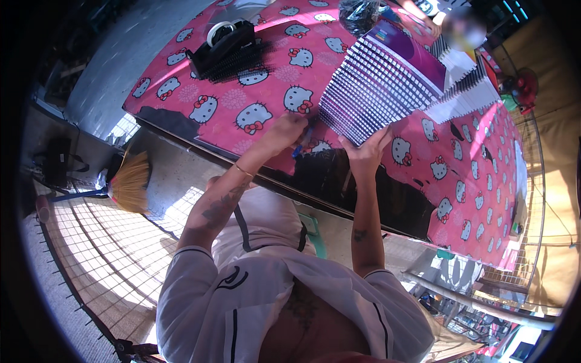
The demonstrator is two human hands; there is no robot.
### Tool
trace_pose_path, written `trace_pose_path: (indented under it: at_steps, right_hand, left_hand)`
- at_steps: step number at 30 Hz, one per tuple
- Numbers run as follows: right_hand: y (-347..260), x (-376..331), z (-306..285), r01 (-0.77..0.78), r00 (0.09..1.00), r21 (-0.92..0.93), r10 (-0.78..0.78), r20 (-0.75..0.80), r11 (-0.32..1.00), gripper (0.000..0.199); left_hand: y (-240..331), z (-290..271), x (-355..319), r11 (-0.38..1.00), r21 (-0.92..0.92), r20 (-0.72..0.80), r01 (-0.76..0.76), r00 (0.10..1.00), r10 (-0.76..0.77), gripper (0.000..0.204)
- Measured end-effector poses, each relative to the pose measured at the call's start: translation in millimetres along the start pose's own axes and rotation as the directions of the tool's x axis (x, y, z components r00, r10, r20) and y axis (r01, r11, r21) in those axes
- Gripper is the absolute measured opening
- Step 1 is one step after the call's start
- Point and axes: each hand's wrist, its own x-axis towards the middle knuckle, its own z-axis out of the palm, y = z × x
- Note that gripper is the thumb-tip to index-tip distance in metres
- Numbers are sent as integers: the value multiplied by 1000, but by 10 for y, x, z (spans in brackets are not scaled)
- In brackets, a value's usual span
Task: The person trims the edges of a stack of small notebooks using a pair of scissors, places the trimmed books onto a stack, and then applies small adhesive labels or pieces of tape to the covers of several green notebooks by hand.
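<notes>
A stack of spiral-bound notebooks with purple covers lies on the table, its rows of wire coils facing me. My right hand grips the stack's near corner, thumb on one side and fingers on the other. Beside the stack's left corner, my left hand is closed around a small dark tool with a blue handle. Its working end is too dark and small to make out, and I cannot tell whether it touches the coils.
A black tape dispenser stands at the far left on the pink cartoon-patterned tablecloth, torn along the near edge. More bound notebooks lie right of the stack. Another person's hand is beyond it. A broom lies left below.
</notes>
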Motion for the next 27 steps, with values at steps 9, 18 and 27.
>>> trace_pose_path:
  at_steps: [9, 18, 27]
  right_hand:
    - [2, 1, -1, -11, 1000, -37, 12, 9, 999, 121]
    - [32, 9, 9, -2, 1000, -33, 2, 4, 999, 123]
    - [-7, 2, -1, -26, 999, 13, 26, 23, 1000, 123]
  left_hand:
    - [101, 0, 16, 753, 650, -37, -103, 985, 167, 29]
    - [96, -169, 8, 985, -115, 79, 126, 990, -117, 32]
    - [-3, 115, -65, 542, 813, -126, -210, 847, 516, 24]
